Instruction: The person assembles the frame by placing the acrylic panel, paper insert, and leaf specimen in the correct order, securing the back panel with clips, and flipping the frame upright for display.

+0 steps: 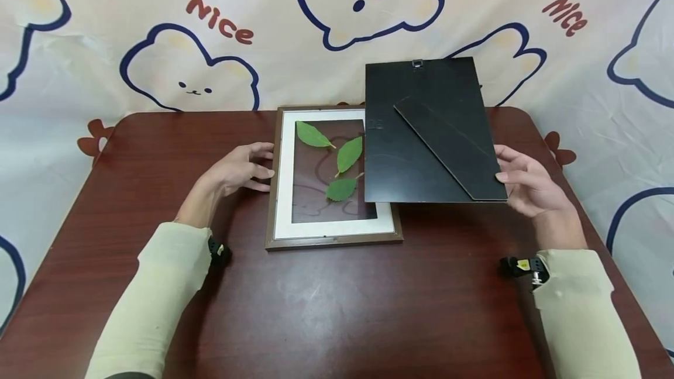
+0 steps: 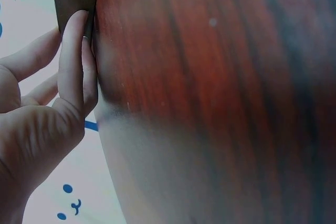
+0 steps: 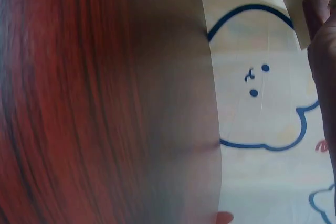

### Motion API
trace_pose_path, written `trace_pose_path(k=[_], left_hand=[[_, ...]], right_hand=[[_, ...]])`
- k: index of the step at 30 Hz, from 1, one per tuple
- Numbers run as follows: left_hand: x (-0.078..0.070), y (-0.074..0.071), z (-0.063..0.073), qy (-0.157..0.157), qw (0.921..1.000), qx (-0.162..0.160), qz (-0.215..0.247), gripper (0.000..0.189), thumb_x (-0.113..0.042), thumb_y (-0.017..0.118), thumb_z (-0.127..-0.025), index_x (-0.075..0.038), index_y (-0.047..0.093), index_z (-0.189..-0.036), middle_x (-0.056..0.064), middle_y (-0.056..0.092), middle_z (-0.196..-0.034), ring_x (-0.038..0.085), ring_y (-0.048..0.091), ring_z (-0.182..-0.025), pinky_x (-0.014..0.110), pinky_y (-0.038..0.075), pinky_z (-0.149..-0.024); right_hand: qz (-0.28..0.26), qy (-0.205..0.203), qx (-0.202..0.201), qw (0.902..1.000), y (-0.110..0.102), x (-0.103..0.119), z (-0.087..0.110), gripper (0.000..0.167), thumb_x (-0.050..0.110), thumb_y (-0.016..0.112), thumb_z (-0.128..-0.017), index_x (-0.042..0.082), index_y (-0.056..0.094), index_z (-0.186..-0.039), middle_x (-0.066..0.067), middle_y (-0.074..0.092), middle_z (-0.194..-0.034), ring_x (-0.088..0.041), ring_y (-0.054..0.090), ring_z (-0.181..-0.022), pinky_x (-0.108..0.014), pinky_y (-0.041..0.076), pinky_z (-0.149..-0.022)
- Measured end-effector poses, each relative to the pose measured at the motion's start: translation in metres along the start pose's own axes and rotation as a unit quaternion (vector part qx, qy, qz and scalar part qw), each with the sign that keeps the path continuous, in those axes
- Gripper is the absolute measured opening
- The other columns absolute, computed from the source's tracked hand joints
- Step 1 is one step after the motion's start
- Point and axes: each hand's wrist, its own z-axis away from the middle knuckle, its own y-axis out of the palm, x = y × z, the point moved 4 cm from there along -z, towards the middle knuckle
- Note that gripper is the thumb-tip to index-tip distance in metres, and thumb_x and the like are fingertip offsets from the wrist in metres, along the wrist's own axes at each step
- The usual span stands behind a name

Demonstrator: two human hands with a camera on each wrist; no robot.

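- On the desk [image 1: 316, 309], the picture frame [image 1: 336, 243] lies flat; three green leaves [image 1: 349, 154] show within its white mat [image 1: 337, 229].
- Left hand [image 1: 239, 171]: fingers loosely extended, touching the frame's left side, gripping nothing.
- Right hand [image 1: 529, 183]: thumb and fingers pinch the black backing board [image 1: 397, 162] at its right edge; the board overlaps the frame's right part.
- Risk: this one-sided pinch could let the board swing or slip, probably displacing the leaves.

Table [image 1: 337, 314]: red-brown wood, shiny, dark stripes, round far corners. Wood runs all way between fingers of left hand [image 1: 237, 171] and right hand [image 1: 532, 183]. Picture frame [image 1: 334, 241] lies flat on it, brown side touching left fingers.
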Motion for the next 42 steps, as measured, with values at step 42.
trace_pose_path(k=[42], left_hand=[[0.001, 0.000, 0.001, 0.009, 0.9999, -0.003, -0.010, 0.076, 0.008, 0.059, -0.096, -0.003, 0.020, -0.160, 0.024, 0.029, -0.154, 0.035, 0.055, -0.113, 0.046, 0.060, -0.086]], right_hand=[[0.061, 0.132, -0.050, 0.9881, 0.040, -0.072, -0.079, 0.042, -0.019, 0.034, -0.096, -0.001, 0.034, -0.134, -0.016, 0.060, -0.121, -0.025, 0.068, -0.100, -0.037, 0.060, -0.086]])
